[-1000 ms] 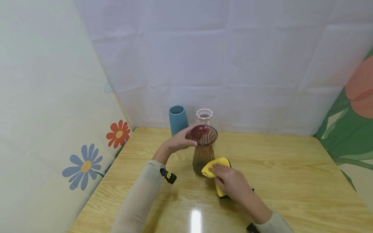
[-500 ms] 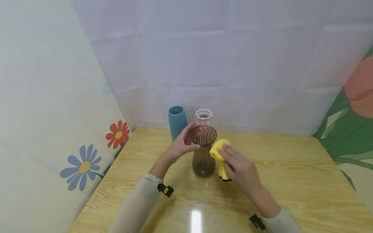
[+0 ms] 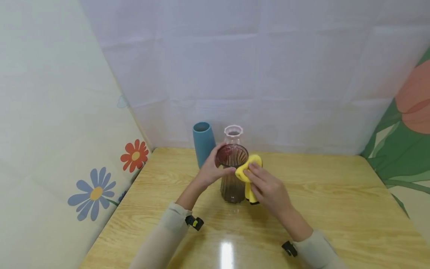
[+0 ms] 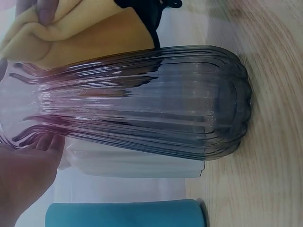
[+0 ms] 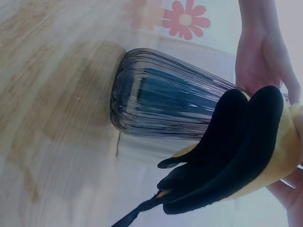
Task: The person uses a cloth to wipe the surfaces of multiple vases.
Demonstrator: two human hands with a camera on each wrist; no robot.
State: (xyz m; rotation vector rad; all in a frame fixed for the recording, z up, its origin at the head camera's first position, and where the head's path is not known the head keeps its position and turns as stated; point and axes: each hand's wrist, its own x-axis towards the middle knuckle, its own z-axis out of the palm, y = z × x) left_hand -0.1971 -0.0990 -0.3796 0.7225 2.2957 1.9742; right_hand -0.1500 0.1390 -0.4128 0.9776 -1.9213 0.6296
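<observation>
A ribbed glass vase (image 3: 232,190), purple at the flared top and smoky grey below, stands upright on the table. Just under its rim, my left hand (image 3: 212,170) grips the neck, with the thumb at the front and the fingers round the far side. My right hand (image 3: 270,188) pinches a folded yellow cloth (image 3: 250,168) with black edging against the right side of the vase, near the neck. In the right wrist view the cloth's black edging (image 5: 236,151) hangs down in folds beside the glass (image 5: 161,94).
Close behind the vase stand a blue cylindrical vase (image 3: 203,144) on the left and a pale pink scalloped glass vase (image 3: 233,131). A white sheet (image 3: 285,93) hangs at the back of the wooden table (image 3: 336,194).
My right hand has moved the yellow cloth up from the vase's lower body, briefly away from the glass, then left against the neck. My left hand keeps its hold near the rim.
</observation>
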